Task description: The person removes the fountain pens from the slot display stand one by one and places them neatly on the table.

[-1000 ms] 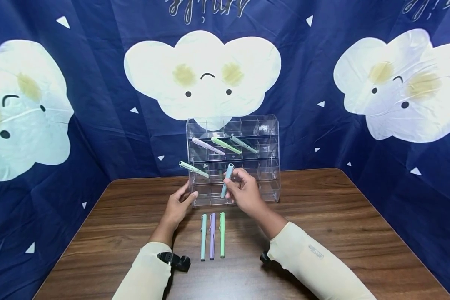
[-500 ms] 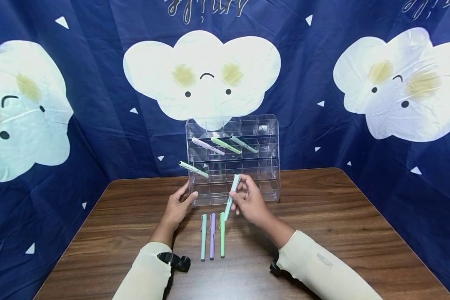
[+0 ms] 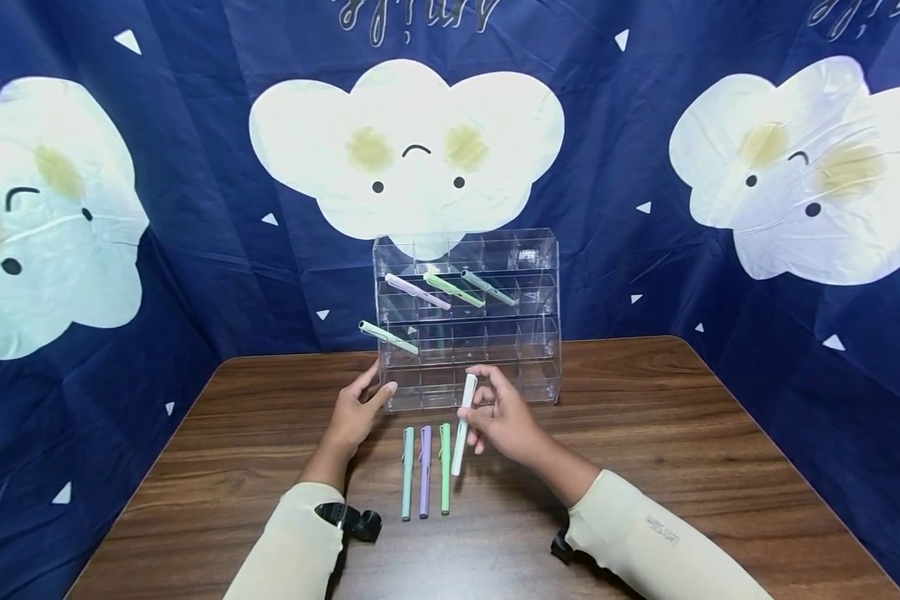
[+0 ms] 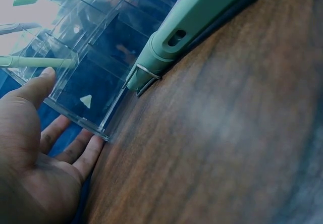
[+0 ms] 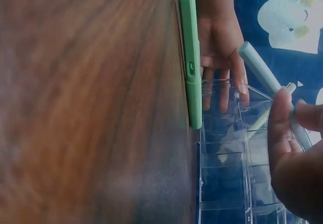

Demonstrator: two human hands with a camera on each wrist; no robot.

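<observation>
A pale, whitish-blue pen (image 3: pixel 462 429) slants between the thumb and fingers of my right hand (image 3: pixel 506 421). It is in front of the clear acrylic pen rack (image 3: pixel 540 337), above the table. The right wrist view shows the same pen (image 5: pixel 261 70) pinched there. My left hand (image 3: pixel 356 417) rests at the rack's lower left corner, its thumb on the front edge and its fairly straight fingers (image 4: pixel 81 153) along the side. On the table lie a blue-green pen (image 3: pixel 407 475), a purple pen (image 3: pixel 425 475) and a green pen (image 3: pixel 445 471), side by side.
In an upper tier of the rack lean a lilac pen (image 3: pixel 417 292), a light green pen (image 3: pixel 453 290) and a grey-green pen (image 3: pixel 489 288). A mint pen (image 3: pixel 388 337) sits one tier lower, at the left. Behind the wooden table (image 3: pixel 645 467) hangs a blue cloth (image 3: pixel 607 275).
My right hand has drawn back from the rack, down and slightly right, bringing the pale pen beside the green pen. My left hand stays at the rack's corner.
</observation>
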